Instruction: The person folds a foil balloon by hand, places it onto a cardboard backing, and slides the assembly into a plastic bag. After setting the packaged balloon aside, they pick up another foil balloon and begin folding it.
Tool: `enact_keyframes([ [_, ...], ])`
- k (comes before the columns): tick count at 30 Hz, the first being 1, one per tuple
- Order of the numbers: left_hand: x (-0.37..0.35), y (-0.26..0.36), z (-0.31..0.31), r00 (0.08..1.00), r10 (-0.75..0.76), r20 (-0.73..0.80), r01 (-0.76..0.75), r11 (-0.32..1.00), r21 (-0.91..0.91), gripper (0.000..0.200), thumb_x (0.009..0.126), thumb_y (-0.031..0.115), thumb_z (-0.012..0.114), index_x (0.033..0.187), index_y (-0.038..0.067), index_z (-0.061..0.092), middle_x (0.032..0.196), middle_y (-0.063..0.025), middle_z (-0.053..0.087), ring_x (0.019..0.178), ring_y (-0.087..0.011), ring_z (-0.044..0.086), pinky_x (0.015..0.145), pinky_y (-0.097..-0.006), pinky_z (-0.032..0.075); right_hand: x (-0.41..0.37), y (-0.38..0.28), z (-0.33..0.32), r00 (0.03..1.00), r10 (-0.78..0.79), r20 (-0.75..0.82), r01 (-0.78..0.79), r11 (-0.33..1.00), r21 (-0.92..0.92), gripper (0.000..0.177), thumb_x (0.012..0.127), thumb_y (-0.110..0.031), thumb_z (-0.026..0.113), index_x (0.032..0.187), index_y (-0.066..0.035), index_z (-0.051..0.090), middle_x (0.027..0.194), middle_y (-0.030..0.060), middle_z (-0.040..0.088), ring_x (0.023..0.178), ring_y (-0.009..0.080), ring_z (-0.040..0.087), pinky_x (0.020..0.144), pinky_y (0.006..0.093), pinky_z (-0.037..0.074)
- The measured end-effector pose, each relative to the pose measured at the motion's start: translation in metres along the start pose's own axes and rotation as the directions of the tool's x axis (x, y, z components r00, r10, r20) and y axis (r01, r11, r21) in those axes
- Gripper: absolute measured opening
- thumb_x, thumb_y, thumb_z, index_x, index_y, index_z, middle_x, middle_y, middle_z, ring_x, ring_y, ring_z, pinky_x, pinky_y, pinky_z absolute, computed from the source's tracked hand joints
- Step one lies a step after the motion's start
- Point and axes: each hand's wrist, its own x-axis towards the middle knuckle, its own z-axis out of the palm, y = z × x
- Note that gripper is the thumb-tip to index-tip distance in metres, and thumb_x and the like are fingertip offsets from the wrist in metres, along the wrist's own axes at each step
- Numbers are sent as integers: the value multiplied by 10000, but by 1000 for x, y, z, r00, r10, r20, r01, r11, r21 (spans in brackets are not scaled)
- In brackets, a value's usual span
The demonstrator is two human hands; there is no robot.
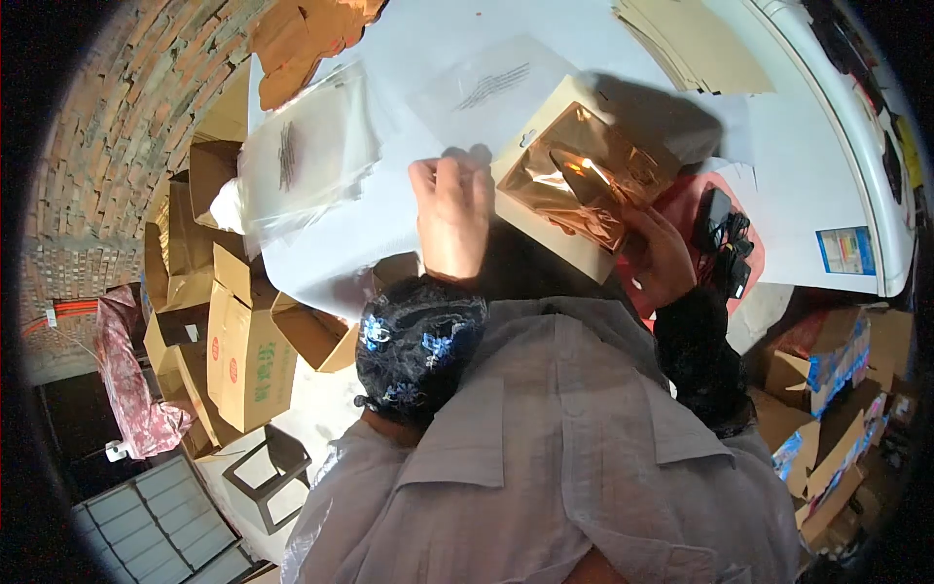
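A kraft paper box [551, 115] with a shiny copper-coloured window [574, 165] is tilted above the white table [389, 58]. My right hand [662, 255] grips its lower right edge, the fingers on the window side. To the left of the box, my left hand [452, 209] hovers over the table with curled fingers; whether anything small is between them cannot be made out. Beyond the hands lies a clear plastic bag [491, 83] with printed lines. A stack of similar clear bags [311, 156] lies at the table's left.
Flat kraft pieces [691, 44] lie at the back right, orange-brown sheets [302, 44] at the back left. A red tray [637, 292] with black cables and adapters [725, 238] is beyond my right hand. Open cardboard boxes [248, 341] stand left; more boxes [827, 428] are lower right.
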Motion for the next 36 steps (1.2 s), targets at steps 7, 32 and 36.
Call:
enact_keyframes([
  [7,6,11,8,1000,-22,-2,22,998,59,159,870,31,683,983,-25,586,1032,-186,465,847,-302,591,692,-392,517,17,7,0,996,-73,44,72,997,30,300,980,-88,502,1254,22,555,1158,89,639,1024,169,620,924,310,501],
  [32,110,-45,26,942,242,234,-267,960,81,495,848,114,705,1324,131,573,1352,-160,494,1155,-332,555,1021,-408,448,27,-5,8,994,-40,-98,49,994,96,296,961,-93,553,1237,13,550,1165,99,644,1000,195,655,881,323,553],
  [36,128,-54,38,877,323,356,-365,929,58,335,837,152,713,1167,127,661,1113,-111,614,1060,-339,559,943,-424,460,24,-11,11,995,-21,-95,34,990,139,300,964,-92,549,1245,13,543,1164,102,645,1021,200,653,903,330,553],
])
